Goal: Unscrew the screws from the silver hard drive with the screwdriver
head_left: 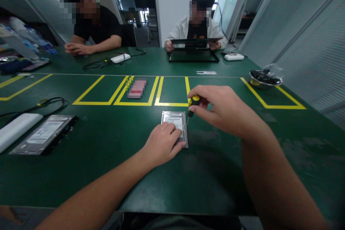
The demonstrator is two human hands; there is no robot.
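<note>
A small hard drive (184, 122) with a white label lies on the green table in front of me. My left hand (162, 142) covers its lower left part and holds it down, fingers curled over the top and thumb near the lower right edge. Above the drive's right side, my right hand (218, 109) pinches a small yellow-and-black screwdriver (194, 101). The shaft points down beside the drive's right edge; whether the tip touches it, I cannot tell. Farther left lies a larger hard drive (44, 133), label up, apart from both hands.
A white power bank (20, 127) with a black cable lies at left. Yellow tape outlines (172, 104) mark the table, one around a pink packet (137, 88). A metal bowl (265, 79) of dark items stands right. Across sit two people, one holding a black frame (194, 54).
</note>
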